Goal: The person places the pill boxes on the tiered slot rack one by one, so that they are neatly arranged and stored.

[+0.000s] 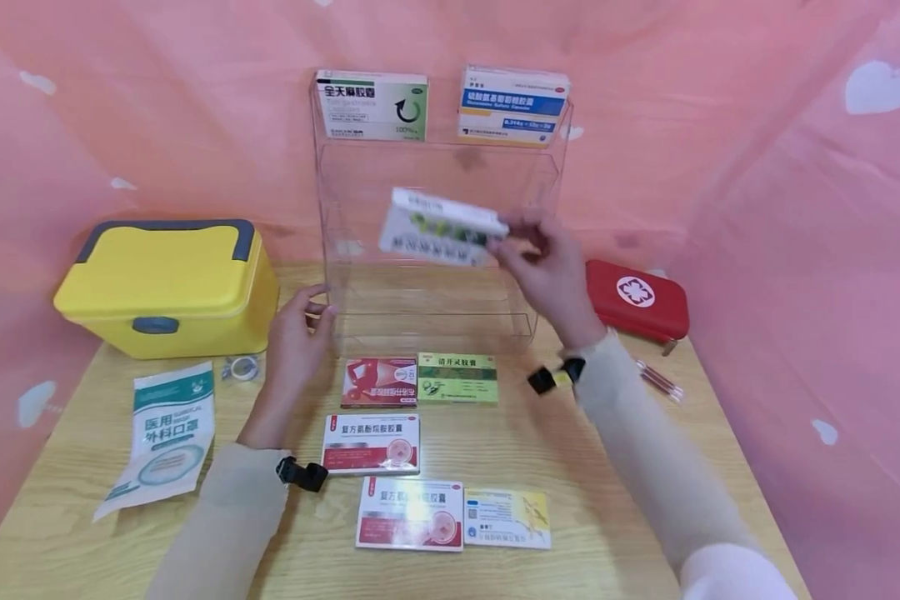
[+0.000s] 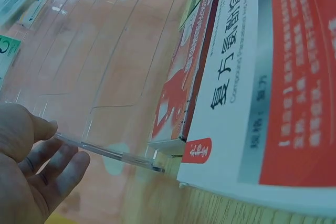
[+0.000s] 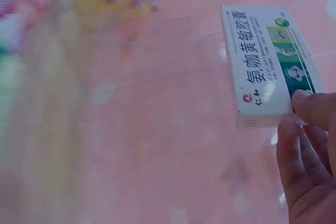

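A white-and-green medicine box (image 1: pixel 441 227) is held in the air by the right hand (image 1: pixel 547 267), thumb and fingers (image 3: pixel 315 107) pinching one short end, in front of the middle tiers of a clear acrylic rack (image 1: pixel 438 225). The box tilts slightly, its far end pointing away from the right hand toward the left.

The left hand (image 1: pixel 296 333) rests at the rack's lower left corner, fingers (image 2: pixel 58 169) loosely bent against the clear edge, with the thumb on the other side of the panel; it steadies the rack.

On the rack's top tier, above both hands, stand a white box with a green arrow (image 1: pixel 372 105) and a white-and-blue box (image 1: pixel 513 105).

On the wooden bench (image 1: pixel 645 467), between the two forearms, lie a red box (image 1: pixel 379 382) and a green box (image 1: pixel 457 379) just beside each other. Nearer the person lie two white-and-red boxes (image 1: pixel 372 443) (image 1: pixel 410 514), the nearer of them beside a white-and-yellow box (image 1: pixel 507 517).

Left of the left hand sit a yellow case with a grey handle (image 1: pixel 168 287), a roll of tape (image 1: pixel 243 367) and a surgical mask packet (image 1: pixel 165 437). Right of the right hand lies a red first-aid pouch (image 1: pixel 636 298).
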{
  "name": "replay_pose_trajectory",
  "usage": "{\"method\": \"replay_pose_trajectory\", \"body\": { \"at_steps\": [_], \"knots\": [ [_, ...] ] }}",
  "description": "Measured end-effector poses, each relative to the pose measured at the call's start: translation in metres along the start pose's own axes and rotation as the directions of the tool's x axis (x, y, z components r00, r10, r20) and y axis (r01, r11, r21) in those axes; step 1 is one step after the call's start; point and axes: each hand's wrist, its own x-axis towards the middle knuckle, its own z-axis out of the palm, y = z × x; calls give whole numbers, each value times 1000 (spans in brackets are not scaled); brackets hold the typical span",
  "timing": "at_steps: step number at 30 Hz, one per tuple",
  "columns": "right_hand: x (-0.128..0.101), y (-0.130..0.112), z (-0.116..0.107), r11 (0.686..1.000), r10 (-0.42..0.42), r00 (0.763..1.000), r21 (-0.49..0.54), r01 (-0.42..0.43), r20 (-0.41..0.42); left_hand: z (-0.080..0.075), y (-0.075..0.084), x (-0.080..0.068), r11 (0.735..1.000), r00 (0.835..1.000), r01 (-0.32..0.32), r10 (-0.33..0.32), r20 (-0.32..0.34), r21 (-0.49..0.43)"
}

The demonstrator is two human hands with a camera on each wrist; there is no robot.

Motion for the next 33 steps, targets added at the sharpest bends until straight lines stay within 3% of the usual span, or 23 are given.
{"method": "replay_pose_trajectory", "body": {
  "at_steps": [5, 12, 23, 28, 33],
  "knots": [
    [60, -23, 18, 1000, -23, 999, -19, 23, -32, 3, 2, 0, 1000, 1000, 13, -13, 21, 2],
    [106, -6, 35, 987, -58, 998, -149, 57, -4, 3, 3, 1, 1000, 1000, -20, 20, 0, -3],
    [125, 4, 52, 974, 1, 983, -222, 40, 183, -1, 6, 1, 1000, 1000, 16, -16, 17, -6],
    [127, 6, 55, 975, 81, 975, -220, -35, 207, -2, 5, 1, 999, 999, 31, -32, 22, 9],
    [128, 8, 58, 976, 108, 971, -210, -62, 214, -3, 4, 1, 999, 999, 44, -44, 23, 17]
  ]
}}
